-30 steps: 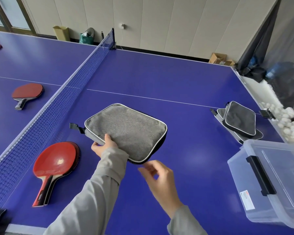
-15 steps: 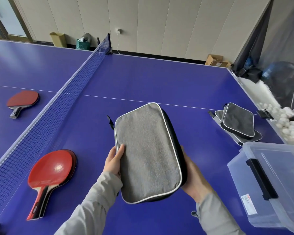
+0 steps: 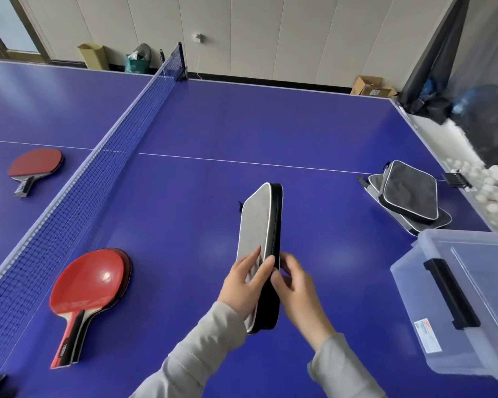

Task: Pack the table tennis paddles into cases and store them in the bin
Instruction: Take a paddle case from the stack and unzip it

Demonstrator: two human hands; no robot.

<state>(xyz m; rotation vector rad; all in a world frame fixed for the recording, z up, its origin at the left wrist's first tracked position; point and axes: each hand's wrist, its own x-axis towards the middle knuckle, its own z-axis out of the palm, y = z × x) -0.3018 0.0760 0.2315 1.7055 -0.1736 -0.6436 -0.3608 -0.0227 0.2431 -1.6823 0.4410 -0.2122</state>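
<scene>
Case (image 3: 260, 239) held on edge above desk (image 3: 242, 133), long axis running away from person. Left hand (image 3: 243, 285) grips grey face; right hand (image 3: 296, 285) fingers pinch black zipper edge. Zipper pull hidden. Nearest paddles (image 3: 89, 285) lie left, closer to left hand. Bin (image 3: 454, 305) right, partly cut off.

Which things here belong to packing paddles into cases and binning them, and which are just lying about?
Belong to the job:
- grey case, held on edge by left hand and right hand
- stacked red paddles by the net
- lone paddle beyond the net
- spare cases
- clear bin

Just lying about:
- net
- white balls
- cardboard boxes
</scene>
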